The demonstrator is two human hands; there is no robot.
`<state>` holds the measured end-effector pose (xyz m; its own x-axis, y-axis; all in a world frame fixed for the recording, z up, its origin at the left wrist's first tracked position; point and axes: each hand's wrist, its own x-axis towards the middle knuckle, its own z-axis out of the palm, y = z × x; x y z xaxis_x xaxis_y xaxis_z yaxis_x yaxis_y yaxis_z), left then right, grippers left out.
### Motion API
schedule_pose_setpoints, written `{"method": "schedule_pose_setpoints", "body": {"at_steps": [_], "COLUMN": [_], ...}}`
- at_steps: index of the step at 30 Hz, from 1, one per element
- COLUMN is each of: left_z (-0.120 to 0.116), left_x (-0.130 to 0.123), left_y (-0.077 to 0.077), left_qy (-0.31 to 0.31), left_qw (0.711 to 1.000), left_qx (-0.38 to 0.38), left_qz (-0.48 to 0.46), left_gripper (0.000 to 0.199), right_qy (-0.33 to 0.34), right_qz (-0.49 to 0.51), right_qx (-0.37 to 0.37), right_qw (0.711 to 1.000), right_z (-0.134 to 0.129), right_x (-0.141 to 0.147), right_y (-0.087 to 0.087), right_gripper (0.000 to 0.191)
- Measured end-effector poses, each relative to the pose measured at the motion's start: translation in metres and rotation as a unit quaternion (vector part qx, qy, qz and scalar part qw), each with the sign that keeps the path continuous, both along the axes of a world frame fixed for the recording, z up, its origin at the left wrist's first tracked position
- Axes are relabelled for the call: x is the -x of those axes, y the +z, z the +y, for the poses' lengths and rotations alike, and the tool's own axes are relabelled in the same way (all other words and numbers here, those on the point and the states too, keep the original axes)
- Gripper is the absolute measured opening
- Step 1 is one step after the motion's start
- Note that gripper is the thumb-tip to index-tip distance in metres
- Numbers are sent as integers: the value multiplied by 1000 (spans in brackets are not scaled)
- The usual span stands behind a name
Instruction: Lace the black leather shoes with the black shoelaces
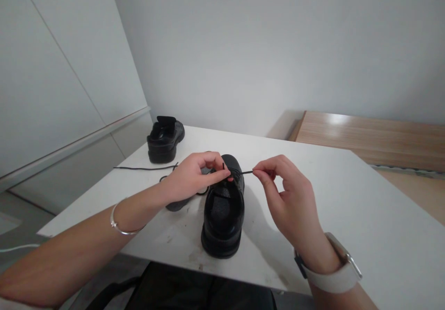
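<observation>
Black shoe (pixel 223 222), hands (pixel 241 173), insole perhaps (pixel 178 205)

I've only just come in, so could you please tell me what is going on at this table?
A person is handling the lace of a black shoe on the white table. The right hand pinches the black lace out to the shoe's right, while the left hand has its fingertips at the lacing. A second black shoe stands farther back on the left, with a loose dark cord lying near it.
</observation>
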<state>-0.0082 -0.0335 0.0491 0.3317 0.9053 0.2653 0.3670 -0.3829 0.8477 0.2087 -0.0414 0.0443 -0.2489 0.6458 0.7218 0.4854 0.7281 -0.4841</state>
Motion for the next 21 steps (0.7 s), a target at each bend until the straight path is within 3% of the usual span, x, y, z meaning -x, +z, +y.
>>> {"method": "schedule_pose_setpoints", "body": {"at_steps": [3,5,7,10,13,16,18,21], "left_z": [3,3,1,-6,-11,-11,-9,-6], "left_x": [1,0,-3,-9,-15,-19,-20,-21], "left_y": [-3,-4,-3,-2,-3,-8,-13,-19], "left_qy": [-9,-15,-16,-6,1,24,45,65], "left_qw": [997,997,1000,990,947,877,839,816], "left_qx": [50,43,-9,-134,-285,-419,-472,-505], "left_qz": [-54,-59,-23,53,146,236,266,275], "left_gripper": [22,18,11,6,15,16,15,16], "right_qy": [57,78,88,97,105,120,135,178], "right_qz": [-76,-138,-158,-80,3,44,73,107], "right_qx": [33,59,78,106,140,207,261,339], "right_qw": [995,986,980,986,985,970,953,917], "right_z": [-2,-3,-4,-2,5,15,22,30], "right_x": [-11,-15,-15,-6,7,17,20,18], "right_y": [-7,-11,-13,-12,-11,-12,-12,-13], "right_gripper": [12,13,11,13,20,19,17,14]}}
